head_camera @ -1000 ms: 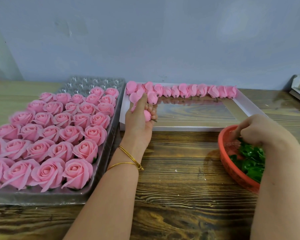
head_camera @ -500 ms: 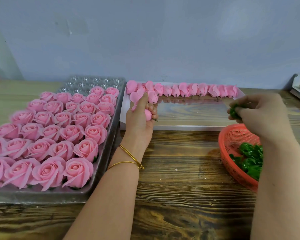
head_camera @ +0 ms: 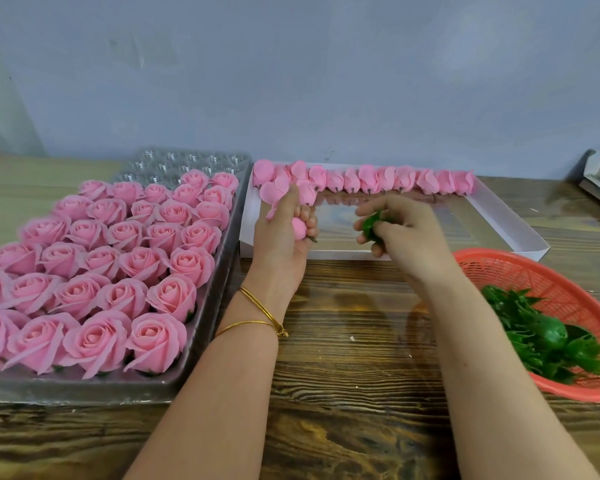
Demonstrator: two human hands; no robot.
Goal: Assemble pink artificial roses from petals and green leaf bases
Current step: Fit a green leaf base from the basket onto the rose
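Two bare hands are meeting over a shallow white box [head_camera: 510, 225] at the far side of the wooden surface [head_camera: 354, 341].

Left hand [head_camera: 284, 233]: forearm is reaching forward, thumb is pointing up, and fingers are curling round one pink bud [head_camera: 298, 227], with a short dark stub showing below the knuckles. Two thin gold bangles [head_camera: 257, 311] are circling the wrist.

Right hand [head_camera: 406, 233]: it is angling in toward the left one, its fingertips pinching one green leaf base [head_camera: 373, 225]. The two hands are sitting near each other but apart.

One clear plastic tray [head_camera: 219, 282], moulded in round cells, is lying at the left. It is carrying about thirty finished roses [head_camera: 146, 263], matte pink with layered spiral petals, mostly five to a row. A few far cells are showing bare.

More than a dozen loose buds [head_camera: 395, 180], smooth and teardrop-shaped, are lining the far wall of the box, stubs pointing toward the person.

One red mesh basket [head_camera: 551, 282], round and perforated, is sitting at the right. It is holding a heap of spare leaf bases [head_camera: 541, 336], glossy dark green with spiky sepals and rounded cups, too tangled to count.
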